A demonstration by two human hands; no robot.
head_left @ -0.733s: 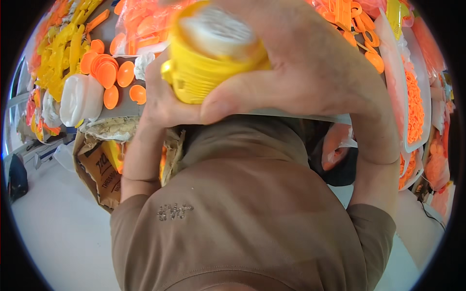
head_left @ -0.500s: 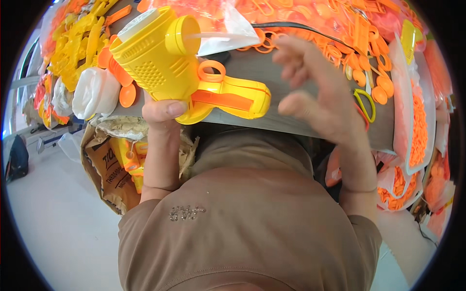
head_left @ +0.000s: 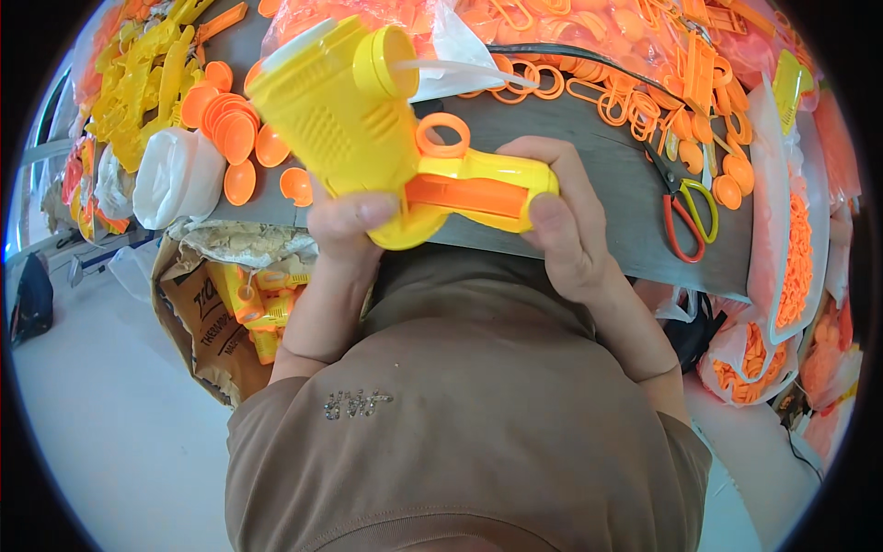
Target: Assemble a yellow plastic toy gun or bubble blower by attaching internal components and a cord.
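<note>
**Both hands on yellow toy gun, above bench edge**

We see the left hand [head_left: 345, 225] with its grip closed around the underside of a yellow plastic toy gun with an orange slide and ring trigger [head_left: 386, 138]. The right hand [head_left: 561, 221] wraps its grip around the rear handle end, thumb on top. The toy is held in the air over the near edge of the grey bench [head_left: 607, 198], close to the chest. On the bench: loose orange plastic discs [head_left: 230, 138] to the left, red-and-yellow-handled scissors [head_left: 685, 207] to the right. A cardboard box [head_left: 207, 322] sits below the bench.
</note>
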